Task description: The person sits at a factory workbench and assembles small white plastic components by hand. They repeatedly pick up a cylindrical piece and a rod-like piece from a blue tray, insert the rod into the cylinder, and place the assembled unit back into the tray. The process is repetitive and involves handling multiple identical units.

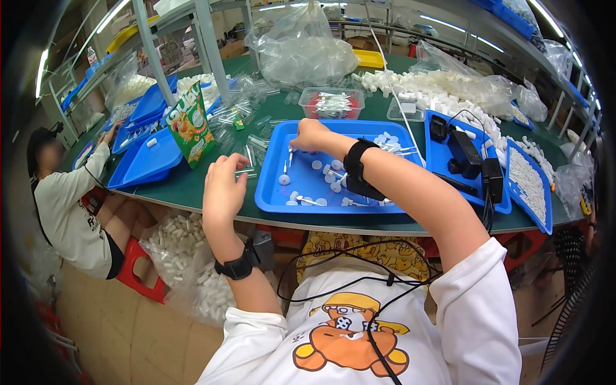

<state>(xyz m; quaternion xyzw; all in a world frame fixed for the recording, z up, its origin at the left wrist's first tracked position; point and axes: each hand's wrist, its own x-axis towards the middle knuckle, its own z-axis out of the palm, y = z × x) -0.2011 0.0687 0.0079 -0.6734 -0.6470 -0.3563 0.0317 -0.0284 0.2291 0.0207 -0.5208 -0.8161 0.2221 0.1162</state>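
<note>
My right hand (310, 136) reaches over the blue tray (273, 204) with its fingers pinched on a thin white stick (290, 158), which hangs down toward the tray floor. Around it in the tray lie several small white round caps, some with a thin stem, such as the stemmed cap (284, 178) below my fingers. To the left of the tray, above the table edge, my left hand (222, 187) has its fingertips closed on a short clear tube (246, 171). Part of that tube is hidden by the fingers.
Loose clear tubes (239, 106) lie beyond my left hand, beside a green snack bag (191, 128). A clear box (331, 102) of white sticks stands behind the tray. At right, another tray (502, 204) holds black adapters. A person (74, 199) sits at left.
</note>
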